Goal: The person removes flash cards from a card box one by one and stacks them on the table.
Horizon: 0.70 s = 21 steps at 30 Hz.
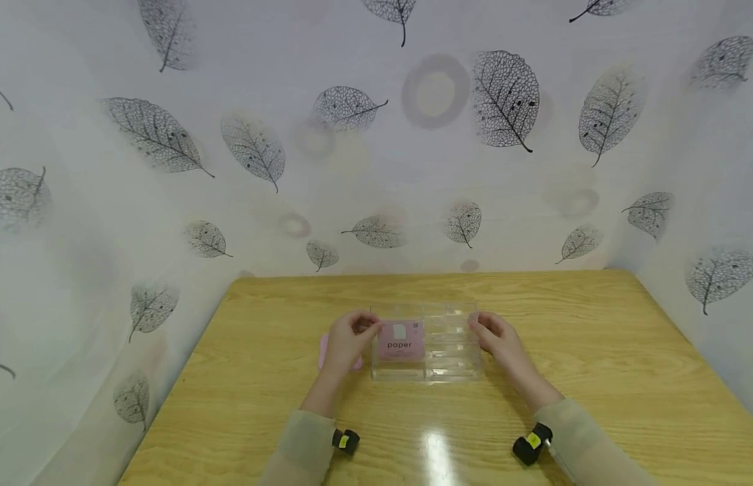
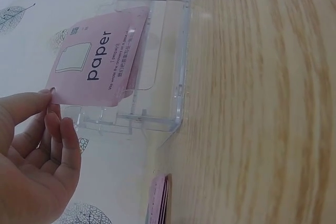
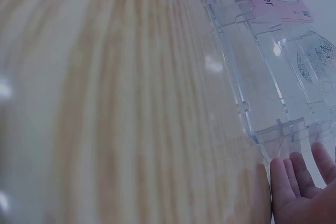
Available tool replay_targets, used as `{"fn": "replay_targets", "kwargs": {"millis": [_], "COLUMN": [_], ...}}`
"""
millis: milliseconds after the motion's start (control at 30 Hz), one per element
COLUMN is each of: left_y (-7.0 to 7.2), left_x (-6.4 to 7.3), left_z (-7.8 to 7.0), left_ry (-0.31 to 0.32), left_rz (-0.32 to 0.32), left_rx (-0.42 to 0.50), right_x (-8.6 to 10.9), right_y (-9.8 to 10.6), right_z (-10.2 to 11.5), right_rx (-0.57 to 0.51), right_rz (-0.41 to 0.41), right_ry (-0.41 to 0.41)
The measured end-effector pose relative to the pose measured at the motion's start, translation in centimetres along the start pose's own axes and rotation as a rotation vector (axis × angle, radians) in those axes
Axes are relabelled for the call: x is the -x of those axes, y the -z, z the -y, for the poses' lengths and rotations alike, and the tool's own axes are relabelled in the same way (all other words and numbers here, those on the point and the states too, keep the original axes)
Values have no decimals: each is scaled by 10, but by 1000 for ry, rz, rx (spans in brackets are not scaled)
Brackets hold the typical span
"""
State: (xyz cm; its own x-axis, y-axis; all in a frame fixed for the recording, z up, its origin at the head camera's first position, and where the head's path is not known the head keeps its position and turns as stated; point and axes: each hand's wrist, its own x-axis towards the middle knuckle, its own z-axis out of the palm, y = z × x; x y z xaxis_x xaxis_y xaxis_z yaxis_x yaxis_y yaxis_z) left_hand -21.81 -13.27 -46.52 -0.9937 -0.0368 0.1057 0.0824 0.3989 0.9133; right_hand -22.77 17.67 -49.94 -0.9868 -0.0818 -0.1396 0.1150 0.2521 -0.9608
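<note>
Wooden bench (image 1: 595, 351), clear organizer (image 1: 449, 347) centred, left hand (image 1: 347, 343) pinching pink packet (image 1: 401, 341) in it, right hand (image 1: 498, 337) fingers relaxed at organizer's right end, spare packets (image 2: 159, 200) beside.

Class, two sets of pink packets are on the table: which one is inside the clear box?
The pink packet printed "paper" sits in the clear box; the other pink stack lies outside on the wooden table.

The left hand (image 2: 31, 166) fills the lower left corner, fingers loosely bent, its fingertips (image 2: 52, 121) just at the lower corner of a pink packet (image 2: 97, 59) printed "paper". The packet leans tilted inside a clear plastic organizer (image 2: 163, 77), its edge against a transparent divider. The organizer sits on the wooden tabletop (image 2: 262, 103). Below it, apart from the organizer, a second pink item (image 2: 159, 203) lies on the tabletop, seen edge-on.
</note>
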Motion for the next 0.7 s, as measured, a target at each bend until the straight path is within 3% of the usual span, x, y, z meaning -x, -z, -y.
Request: {"fn": "replay_targets", "kwargs": {"millis": [700], "left_y": [5], "left_x": [-1], "left_z": [0], "left_ry": [-36], "left_rz": [-12], "left_rx": [20], "right_x": [0], "right_y": [1], "right_z": [-2], "right_rx": [19], "right_rz": [-3], "right_ry": [-3]}}
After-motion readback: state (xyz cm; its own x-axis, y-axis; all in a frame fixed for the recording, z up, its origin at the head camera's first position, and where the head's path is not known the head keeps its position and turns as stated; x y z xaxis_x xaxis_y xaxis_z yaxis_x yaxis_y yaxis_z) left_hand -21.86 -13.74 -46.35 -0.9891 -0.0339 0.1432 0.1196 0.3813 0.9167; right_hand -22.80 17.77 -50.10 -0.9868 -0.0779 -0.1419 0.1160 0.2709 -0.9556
